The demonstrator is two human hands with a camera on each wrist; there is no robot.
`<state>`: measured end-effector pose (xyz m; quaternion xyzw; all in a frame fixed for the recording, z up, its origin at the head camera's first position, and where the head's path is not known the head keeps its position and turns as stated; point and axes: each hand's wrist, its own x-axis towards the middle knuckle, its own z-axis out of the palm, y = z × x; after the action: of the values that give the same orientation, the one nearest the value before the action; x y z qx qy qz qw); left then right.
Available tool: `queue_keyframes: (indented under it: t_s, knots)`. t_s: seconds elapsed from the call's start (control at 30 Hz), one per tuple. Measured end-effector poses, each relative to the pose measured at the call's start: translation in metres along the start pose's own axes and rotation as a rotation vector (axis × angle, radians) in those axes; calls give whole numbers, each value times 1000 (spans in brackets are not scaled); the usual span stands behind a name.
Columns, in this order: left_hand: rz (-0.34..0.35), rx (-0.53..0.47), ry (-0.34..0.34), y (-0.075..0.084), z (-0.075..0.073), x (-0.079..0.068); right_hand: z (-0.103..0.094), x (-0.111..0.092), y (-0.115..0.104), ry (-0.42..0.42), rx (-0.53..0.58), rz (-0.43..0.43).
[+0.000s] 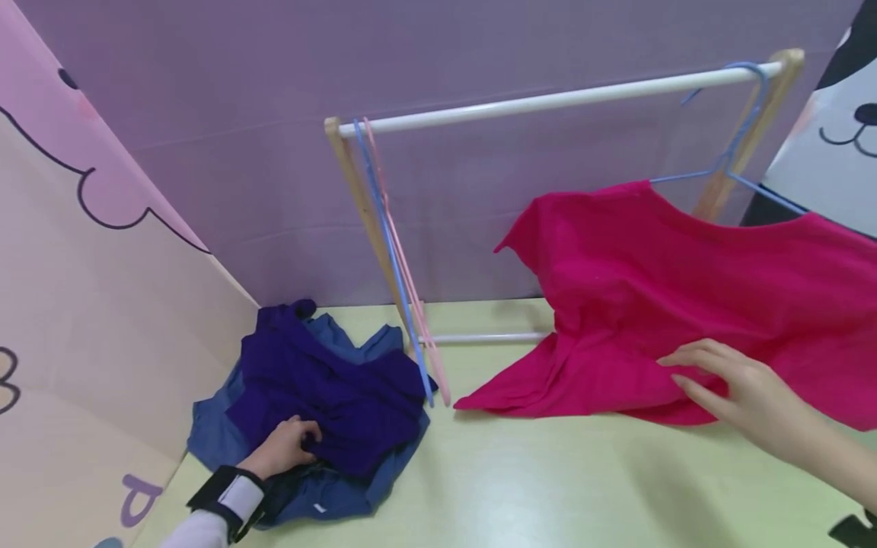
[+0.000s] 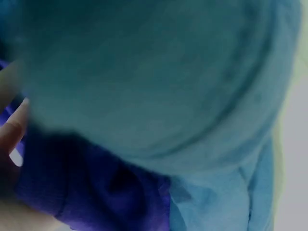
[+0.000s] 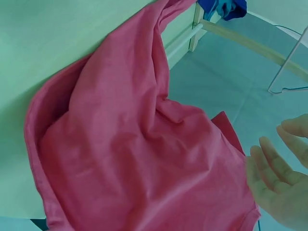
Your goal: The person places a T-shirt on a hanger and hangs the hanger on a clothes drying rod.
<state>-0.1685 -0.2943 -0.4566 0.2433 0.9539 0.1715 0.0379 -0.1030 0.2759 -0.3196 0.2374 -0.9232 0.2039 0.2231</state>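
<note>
A magenta T-shirt (image 1: 617, 281) hangs from a blue hanger (image 1: 728, 161) at the right end of the rack, its lower part spread over the table. Before it, my right hand (image 1: 743, 388) hovers with loosely bent fingers and nothing in them; the right wrist view shows the fingers (image 3: 274, 168) spread apart beside the shirt. At the left lies a pile of clothes, a dark purple garment (image 1: 322, 380) on top of a blue one (image 1: 342, 491). My left hand (image 1: 284, 449) pinches the purple garment near its front edge, fingers curled into the cloth. Blue fabric (image 2: 154, 96) fills most of the left wrist view.
A small rack with a white top rail (image 1: 562, 101) and wooden posts stands against the purple backdrop. On its left end hang a blue hanger (image 1: 393, 259) and pink hangers (image 1: 411, 289), close beside the pile. A printed panel (image 1: 103, 304) borders the left side.
</note>
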Motion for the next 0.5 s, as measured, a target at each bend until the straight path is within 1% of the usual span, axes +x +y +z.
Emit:
queue_keyframes:
  t_s: [0.07, 0.17, 0.33, 0.5]
  knots:
    - [-7, -3, 13, -1, 2, 0, 1, -2, 0, -21, 6, 21]
    - [-6, -11, 13, -2, 5, 0, 2, -6, 2, -51, 14, 51]
    - [-10, -25, 24, -4, 7, 2, 4, -11, 5, -63, 31, 61]
    - [-15, -63, 34, -2, 2, 3, 4, -14, 7, -72, 41, 67]
